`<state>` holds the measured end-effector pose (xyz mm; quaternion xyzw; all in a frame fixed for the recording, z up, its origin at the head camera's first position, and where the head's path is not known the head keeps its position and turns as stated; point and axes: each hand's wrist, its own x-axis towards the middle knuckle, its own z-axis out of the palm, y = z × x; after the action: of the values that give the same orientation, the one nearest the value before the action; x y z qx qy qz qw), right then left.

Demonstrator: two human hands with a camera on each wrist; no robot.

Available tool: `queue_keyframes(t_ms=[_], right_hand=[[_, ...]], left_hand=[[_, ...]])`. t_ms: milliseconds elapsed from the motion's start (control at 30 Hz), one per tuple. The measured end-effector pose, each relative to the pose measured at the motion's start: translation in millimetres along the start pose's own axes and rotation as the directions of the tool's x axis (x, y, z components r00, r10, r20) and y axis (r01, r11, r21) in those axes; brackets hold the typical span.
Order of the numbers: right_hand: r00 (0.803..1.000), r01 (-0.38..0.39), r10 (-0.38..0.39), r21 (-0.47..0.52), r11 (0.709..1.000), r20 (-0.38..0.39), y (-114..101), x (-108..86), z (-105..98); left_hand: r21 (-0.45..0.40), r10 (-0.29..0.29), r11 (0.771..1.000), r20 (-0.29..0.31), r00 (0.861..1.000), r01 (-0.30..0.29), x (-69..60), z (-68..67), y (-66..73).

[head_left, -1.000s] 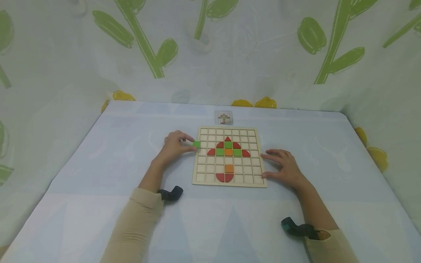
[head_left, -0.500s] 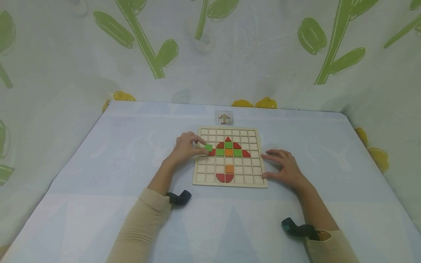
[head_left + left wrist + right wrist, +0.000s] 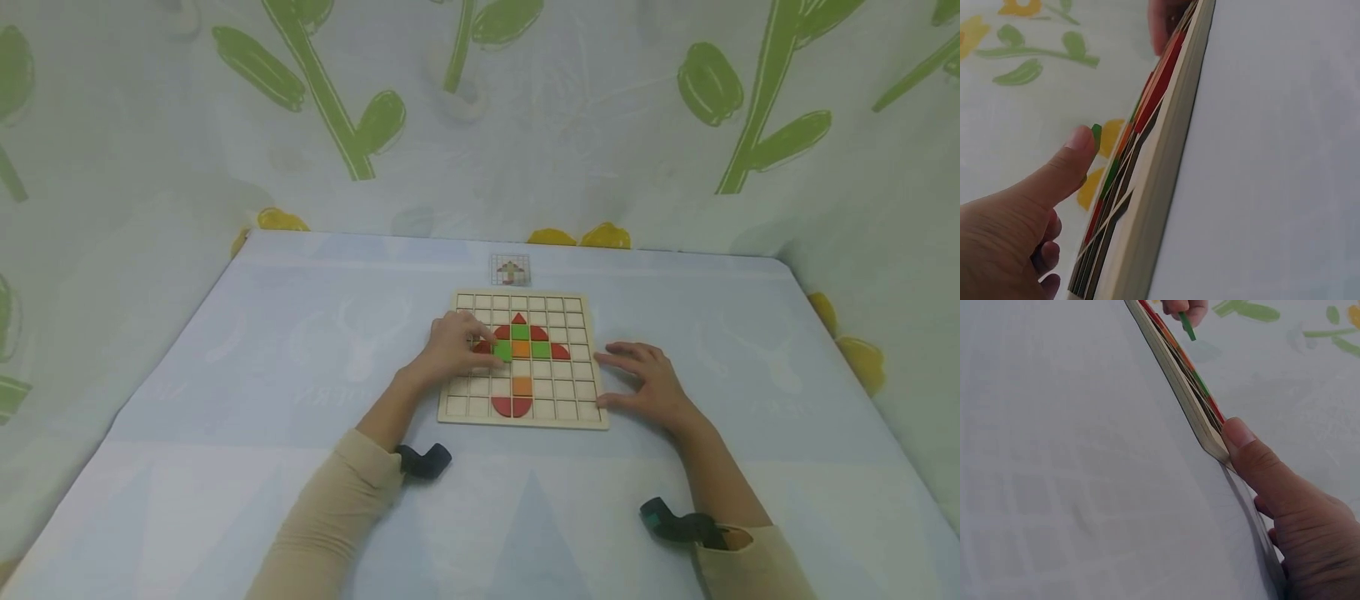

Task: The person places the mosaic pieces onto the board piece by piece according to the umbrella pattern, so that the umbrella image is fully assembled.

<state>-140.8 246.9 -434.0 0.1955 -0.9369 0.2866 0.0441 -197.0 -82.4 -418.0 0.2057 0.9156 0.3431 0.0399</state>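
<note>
A wooden grid board (image 3: 543,387) lies on the table, with red, green and orange pieces in some of its cells. My left hand (image 3: 454,346) is above the board's left half, pinching a green square tile (image 3: 504,353) between thumb and fingers. In the right wrist view that green tile (image 3: 1186,326) is raised off the board and tilted. The tile covers one of the board's left-side cells in the head view. At the board's right edge, my right hand (image 3: 647,383) touches the rim with thumb and fingertips spread. Its thumb (image 3: 1239,432) lies against the corner.
A small pattern card (image 3: 511,269) with a similar coloured figure lies just behind the board. Two orange squares, one orange piece (image 3: 522,386) being lower, sit in the middle column above red quarter-rounds (image 3: 513,407). A leaf-printed cloth (image 3: 562,125) rises behind the table.
My left hand has carried the green tile rightward from the board's left edge to over the green cell left of the centre. The right hand stays at the right edge.
</note>
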Motion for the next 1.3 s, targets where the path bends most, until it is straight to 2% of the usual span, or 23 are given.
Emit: queue_keyframes(t_ms=[167, 433, 967, 1133, 1300], right_hand=[[1.0, -0.004, 0.004, 0.013, 1.0, 0.002, 0, -0.4, 0], [1.0, -0.005, 0.005, 0.01, 1.0, 0.002, -1, -1.8, -1], [1.0, 0.025, -0.025, 0.009, 1.0, -0.007, 0, -1.3, -2], [1.0, 0.022, -0.022, 0.009, 1.0, -0.006, 1, -0.6, -2], [1.0, 0.006, -0.006, 0.022, 1.0, 0.008, 1, -1.1, -1]], left_hand=[[0.002, 0.015, 1.0, 0.023, 1.0, -0.015, 0.1, 5.9, 10.4], [0.05, 0.053, 0.997, 0.026, 0.998, -0.054, 1.9, 15.2, 16.7], [0.118, 0.071, 0.99, 0.046, 0.996, -0.076, -1.4, 17.2, 27.5], [0.107, 0.073, 0.991, 0.035, 0.997, -0.077, -2.6, 16.9, 28.1], [0.099, 0.064, 0.993, -0.003, 0.998, -0.063, -7.3, 15.4, 27.4]])
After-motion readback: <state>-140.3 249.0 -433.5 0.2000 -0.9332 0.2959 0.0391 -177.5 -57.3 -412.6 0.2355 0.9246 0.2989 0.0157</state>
